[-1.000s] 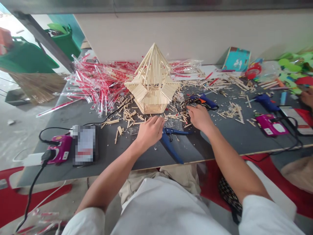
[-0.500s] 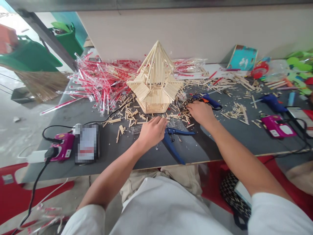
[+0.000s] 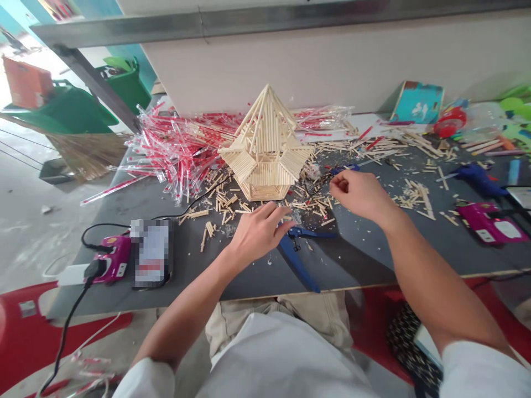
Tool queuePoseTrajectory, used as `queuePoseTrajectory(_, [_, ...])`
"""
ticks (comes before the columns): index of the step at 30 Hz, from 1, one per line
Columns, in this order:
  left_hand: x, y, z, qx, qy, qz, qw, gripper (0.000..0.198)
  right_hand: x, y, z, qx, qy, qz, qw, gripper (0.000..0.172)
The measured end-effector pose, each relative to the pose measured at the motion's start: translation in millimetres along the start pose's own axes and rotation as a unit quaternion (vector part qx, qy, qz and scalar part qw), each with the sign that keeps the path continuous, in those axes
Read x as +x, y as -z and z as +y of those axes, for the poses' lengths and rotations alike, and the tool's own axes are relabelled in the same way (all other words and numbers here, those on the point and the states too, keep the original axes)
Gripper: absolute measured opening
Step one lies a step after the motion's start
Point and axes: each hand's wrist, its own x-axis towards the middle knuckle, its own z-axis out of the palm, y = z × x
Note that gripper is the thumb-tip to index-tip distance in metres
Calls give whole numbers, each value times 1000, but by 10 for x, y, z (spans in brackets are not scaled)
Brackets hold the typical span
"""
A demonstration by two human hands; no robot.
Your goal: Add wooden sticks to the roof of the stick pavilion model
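Where the dark grey desk runs along a pale wall, everything sits in heavy clutter, with a broom and two green bins off to the left: the nearer bin carries an orange box on top, and the farther bin holds something dark under its raised lid, too small to tell. Mid-desk stands a hexagonal pagoda model of pale wooden sticks, upright, backed by a heap of red-printed clear plastic sleeves and ringed by cut stick scraps. The hands have just come up and apart: the left hand is now open, fingers spread, empty, over the scraps just in front of the model and beside blue-handled pliers. The right hand has lifted away from a blue glue gun, now mostly hidden, and curls loosely, thumb near fingertips; whether it pinches anything small, I cannot tell.
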Motion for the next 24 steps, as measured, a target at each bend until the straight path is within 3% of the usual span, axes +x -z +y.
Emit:
queuePoseTrajectory(2, [87, 111, 11, 6, -22, 29, 999, 24, -76, 161, -201, 174, 12, 20, 984, 16])
queuePoseTrajectory(5, [267, 262, 13, 12, -55, 76, 996, 30, -138, 331, -558, 409, 42, -80, 908, 23])
queuePoseTrajectory(8, [457, 381, -22, 23, -83, 136, 987, 33, -81, 402, -824, 528, 77, -160, 830, 24])
queuePoseTrajectory(12, [648, 511, -98, 16, -93, 162, 982, 26, 96, 437, -995, 605, 103, -186, 767, 31])
queuePoseTrajectory(18, [864, 675, -161, -18, -88, 176, 980, 28, 266, 539, -1103, 660, 95, -178, 724, 41])
queuePoseTrajectory(24, [988, 698, -215, -34, -86, 119, 989, 31, 329, 502, -1055, 662, 79, -170, 726, 33])
